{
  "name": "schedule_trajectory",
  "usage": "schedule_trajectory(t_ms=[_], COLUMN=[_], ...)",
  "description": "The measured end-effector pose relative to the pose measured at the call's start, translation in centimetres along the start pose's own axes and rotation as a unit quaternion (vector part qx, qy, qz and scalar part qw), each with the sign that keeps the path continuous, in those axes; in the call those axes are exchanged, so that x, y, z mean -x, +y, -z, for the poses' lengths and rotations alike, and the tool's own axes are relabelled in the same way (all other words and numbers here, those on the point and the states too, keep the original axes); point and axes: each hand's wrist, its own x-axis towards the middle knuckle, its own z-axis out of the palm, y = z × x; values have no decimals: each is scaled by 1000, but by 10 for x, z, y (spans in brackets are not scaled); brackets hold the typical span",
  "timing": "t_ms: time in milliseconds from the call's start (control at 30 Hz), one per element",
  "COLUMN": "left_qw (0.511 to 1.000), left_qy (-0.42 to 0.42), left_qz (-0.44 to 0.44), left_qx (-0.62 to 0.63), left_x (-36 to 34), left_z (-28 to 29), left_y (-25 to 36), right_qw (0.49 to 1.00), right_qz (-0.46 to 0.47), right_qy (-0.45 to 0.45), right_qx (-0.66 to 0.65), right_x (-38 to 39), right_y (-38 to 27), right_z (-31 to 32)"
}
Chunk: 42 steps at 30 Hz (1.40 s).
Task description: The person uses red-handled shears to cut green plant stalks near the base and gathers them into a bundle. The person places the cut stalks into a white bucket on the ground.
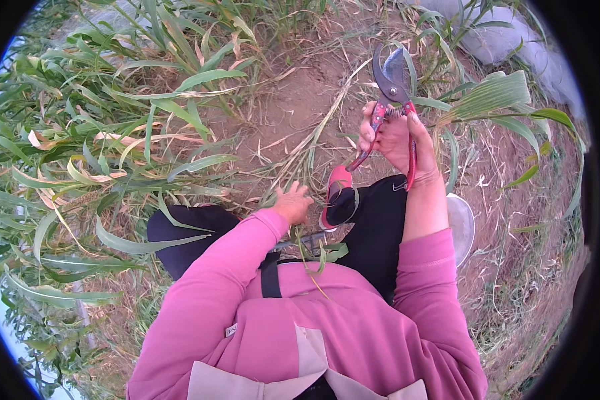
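In my raised right hand point(399, 141) I hold a pair of pruning shears point(392, 93) by its red handles. The blades point up and stand apart, with nothing between them. My left hand point(293, 202) is lower, in front of my body, with its fingers curled round a bunch of thin plant stalks point(317, 137). The stalks run from it up and to the right over the soil. Below that hand, a few stems with green leaves point(327, 256) hang in front of my lap. How tightly the fingers close is partly hidden.
Tall leafy plants point(133, 133) crowd the left side, some leaves dry and tan. More long leaves point(497, 97) reach in at the right. A pale round container point(461, 227) stands by my right leg. Whitish sheeting point(513, 43) lies at the upper right, on brown soil point(280, 110).
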Motion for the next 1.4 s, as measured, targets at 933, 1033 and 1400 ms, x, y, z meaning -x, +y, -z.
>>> schedule_trajectory(t_ms=[933,1033,1400], left_qw=[972,982,951], left_qy=[226,140,159], left_qz=[-56,-41,-89], left_qx=[29,119,251], left_x=[88,85,72], left_z=[-77,-73,-64], left_y=[-70,-81,-86], right_qw=[884,915,831], right_qz=[-95,-115,-352], right_qy=[421,366,383], right_qx=[178,126,197], right_x=[-25,-23,-14], right_y=[52,62,198], right_z=[-24,-53,-12])
